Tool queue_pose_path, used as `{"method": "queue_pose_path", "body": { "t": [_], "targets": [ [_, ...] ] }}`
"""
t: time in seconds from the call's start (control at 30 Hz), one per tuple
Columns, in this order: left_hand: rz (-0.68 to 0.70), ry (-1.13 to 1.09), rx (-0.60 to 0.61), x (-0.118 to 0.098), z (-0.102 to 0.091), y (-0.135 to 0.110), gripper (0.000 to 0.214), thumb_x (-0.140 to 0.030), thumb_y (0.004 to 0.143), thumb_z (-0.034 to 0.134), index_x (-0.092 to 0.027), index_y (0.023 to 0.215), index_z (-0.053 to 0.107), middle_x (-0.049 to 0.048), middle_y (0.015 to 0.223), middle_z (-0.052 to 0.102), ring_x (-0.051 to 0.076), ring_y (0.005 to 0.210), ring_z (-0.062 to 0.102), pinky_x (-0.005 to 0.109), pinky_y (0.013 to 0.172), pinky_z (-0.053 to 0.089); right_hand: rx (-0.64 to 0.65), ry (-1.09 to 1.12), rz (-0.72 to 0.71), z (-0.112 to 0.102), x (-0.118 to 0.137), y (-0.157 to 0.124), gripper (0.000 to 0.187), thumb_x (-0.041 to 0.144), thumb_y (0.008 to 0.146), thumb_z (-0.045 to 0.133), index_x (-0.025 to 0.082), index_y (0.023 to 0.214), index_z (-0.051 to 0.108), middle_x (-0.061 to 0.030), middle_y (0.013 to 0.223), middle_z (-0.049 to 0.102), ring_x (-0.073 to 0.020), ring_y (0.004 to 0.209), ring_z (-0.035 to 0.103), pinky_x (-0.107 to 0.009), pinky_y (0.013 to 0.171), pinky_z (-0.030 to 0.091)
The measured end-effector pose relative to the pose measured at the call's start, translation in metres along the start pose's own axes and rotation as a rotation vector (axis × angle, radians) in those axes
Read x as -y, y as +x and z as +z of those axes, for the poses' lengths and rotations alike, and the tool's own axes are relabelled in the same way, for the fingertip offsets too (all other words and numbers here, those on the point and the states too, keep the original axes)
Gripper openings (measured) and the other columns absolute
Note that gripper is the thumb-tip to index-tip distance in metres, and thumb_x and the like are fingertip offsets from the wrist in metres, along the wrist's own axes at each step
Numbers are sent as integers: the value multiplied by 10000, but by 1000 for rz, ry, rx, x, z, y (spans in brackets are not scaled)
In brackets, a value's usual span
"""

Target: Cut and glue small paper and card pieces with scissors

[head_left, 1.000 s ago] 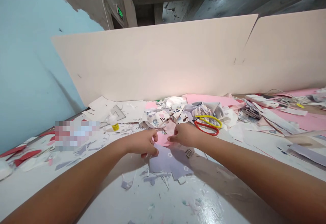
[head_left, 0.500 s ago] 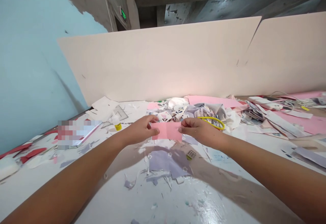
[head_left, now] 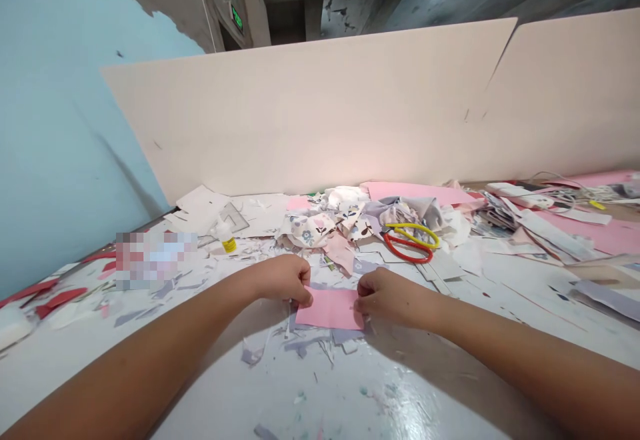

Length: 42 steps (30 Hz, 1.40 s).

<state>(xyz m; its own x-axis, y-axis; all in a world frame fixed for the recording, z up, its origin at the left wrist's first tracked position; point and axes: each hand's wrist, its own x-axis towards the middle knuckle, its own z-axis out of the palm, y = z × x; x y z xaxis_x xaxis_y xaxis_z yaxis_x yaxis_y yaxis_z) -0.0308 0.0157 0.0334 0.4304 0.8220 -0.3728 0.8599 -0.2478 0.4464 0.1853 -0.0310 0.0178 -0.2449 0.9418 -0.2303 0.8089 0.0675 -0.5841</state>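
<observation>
Scrap-littered white tabletop [head_left: 425, 387] carries a pink paper sheet [head_left: 330, 309], lying flat on a lilac-grey sheet [head_left: 345, 337]. The left hand [head_left: 283, 280] and the right hand [head_left: 387, 298] curl closed, pinching its opposite short edges; even pressure from both sides would keep it square.

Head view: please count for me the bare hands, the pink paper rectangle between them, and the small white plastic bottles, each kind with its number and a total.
Bare hands: 2 (left hand, right hand)
Pink paper rectangle: 1
Small white plastic bottle: 1
Total: 4
</observation>
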Motion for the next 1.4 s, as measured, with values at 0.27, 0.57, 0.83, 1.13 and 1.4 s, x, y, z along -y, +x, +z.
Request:
{"method": "queue_pose_path", "body": {
  "t": [0.27,0.57,0.83,1.13,1.4],
  "targets": [
    [5,-102,43,6,-9,0,216,-346,544,635,-209,632,494,-28,574,582,120,543,513,212,454,335,-45,47,-25,3,4,0,108,224,622,521,181,532,479,5,557,519,-116,532,455,-227,441,282],
    [-60,-28,41,6,-1,2,213,-340,521,645,-210,592,493,-9,588,641,146,550,549,231,447,336,-47,83,53,9,5,5,97,191,554,580,185,514,491,11,512,512,-117,481,456,-225,413,285],
    [-11,-146,61,7,-8,0,227,-302,531,665,-190,614,487,-11,554,605,104,485,493,217,431,312,-87,133,25,9,3,5,92,196,571,553,186,530,472,13,511,506,-114,482,451,-224,423,281],
    [28,-457,156,15,-18,4,241,-255,563,679,-179,650,468,-50,488,528,41,374,349,195,377,180,-123,290,-41,9,-6,8,138,295,706,482,175,654,528,-4,571,556,-121,525,478,-224,465,325],
    [-26,-350,152,6,-7,3,214,-250,554,659,-188,620,465,-32,496,561,65,410,408,195,381,219,-142,293,-41,-1,-6,4,239,358,743,461,168,639,561,0,581,515,-116,546,458,-225,481,306]
  ]
}}
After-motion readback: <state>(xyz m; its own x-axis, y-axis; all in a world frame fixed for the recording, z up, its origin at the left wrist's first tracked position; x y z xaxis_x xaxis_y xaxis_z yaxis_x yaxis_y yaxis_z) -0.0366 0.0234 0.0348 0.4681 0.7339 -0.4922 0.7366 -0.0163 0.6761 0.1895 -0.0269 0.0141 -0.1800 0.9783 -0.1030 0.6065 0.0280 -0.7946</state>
